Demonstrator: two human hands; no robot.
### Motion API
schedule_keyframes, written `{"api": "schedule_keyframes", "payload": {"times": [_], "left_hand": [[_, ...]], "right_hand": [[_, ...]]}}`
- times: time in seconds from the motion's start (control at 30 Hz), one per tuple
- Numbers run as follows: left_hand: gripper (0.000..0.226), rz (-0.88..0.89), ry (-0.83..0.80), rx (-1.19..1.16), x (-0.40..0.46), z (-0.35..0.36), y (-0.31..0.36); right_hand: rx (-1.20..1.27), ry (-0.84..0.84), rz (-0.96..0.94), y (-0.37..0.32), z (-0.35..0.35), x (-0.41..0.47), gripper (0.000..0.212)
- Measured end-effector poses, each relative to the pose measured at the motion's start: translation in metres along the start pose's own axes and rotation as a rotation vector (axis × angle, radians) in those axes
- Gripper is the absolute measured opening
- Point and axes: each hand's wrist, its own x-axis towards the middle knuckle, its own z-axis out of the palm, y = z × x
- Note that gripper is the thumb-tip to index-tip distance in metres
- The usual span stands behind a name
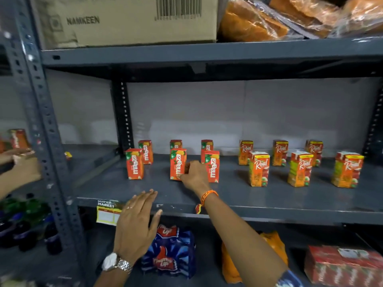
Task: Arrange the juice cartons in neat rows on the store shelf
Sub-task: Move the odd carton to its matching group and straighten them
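Several small juice cartons stand in two rows on the grey metal shelf (228, 195). On the left are orange Maaza cartons, with the front middle one (177, 165) between a left one (134, 166) and a right one (212, 166). Orange Real cartons (259, 169) stand further right. My right hand (194, 176) reaches in and its fingers grip the lower right side of the front middle Maaza carton. My left hand (136, 224), fingers spread and holding nothing, hovers at the shelf's front edge.
A cardboard box (124, 21) and wrapped snack packs (290, 17) sit on the shelf above. Below are a blue Thums Up pack (172, 253), an orange bag (273, 245) and a red carton pack (342, 264). Another person's hand (22, 164) works at the left rack past the upright post (41, 121).
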Motion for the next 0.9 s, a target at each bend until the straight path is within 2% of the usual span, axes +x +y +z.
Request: {"api": "schedule_keyframes", "payload": {"times": [0.17,0.33,0.43,0.5,0.57,0.63,0.7,0.73,0.8,0.9], "left_hand": [[0.048,-0.041,0.041,-0.029,0.006,0.001,0.001],[0.043,-0.13,-0.002,0.016,0.033,-0.019,0.011],[0.039,-0.207,-0.104,-0.195,0.062,-0.026,0.009],[0.052,-0.252,-0.261,-0.383,0.085,-0.024,0.007],[0.065,-0.295,-0.378,-0.502,0.106,-0.018,0.008],[0.064,-0.332,-0.44,-0.573,0.122,-0.009,0.009],[0.058,-0.362,-0.484,-0.636,0.131,0.002,0.011],[0.054,-0.377,-0.494,-0.656,0.133,0.005,0.012],[0.046,-0.403,-0.466,-0.675,0.135,0.01,0.015],[0.037,-0.436,-0.373,-0.653,0.137,0.011,0.018]], "right_hand": [[-0.048,-0.033,-0.006,-0.007,0.011,0.005,0.046],[-0.041,-0.093,-0.019,-0.011,0.003,-0.005,0.045],[-0.032,-0.117,-0.064,-0.013,-0.013,-0.024,0.041],[0.03,-0.067,-0.09,-0.005,-0.029,-0.039,0.035],[0.099,0.069,-0.115,0.007,-0.047,-0.051,0.026],[0.165,0.223,-0.098,0.018,-0.064,-0.058,0.022],[0.189,0.309,-0.029,0.029,-0.077,-0.054,0.034],[0.176,0.294,0.019,0.035,-0.08,-0.049,0.046],[0.18,0.146,0.123,0.041,-0.081,-0.04,0.069],[0.114,-0.067,0.161,0.043,-0.075,-0.031,0.076]]}}
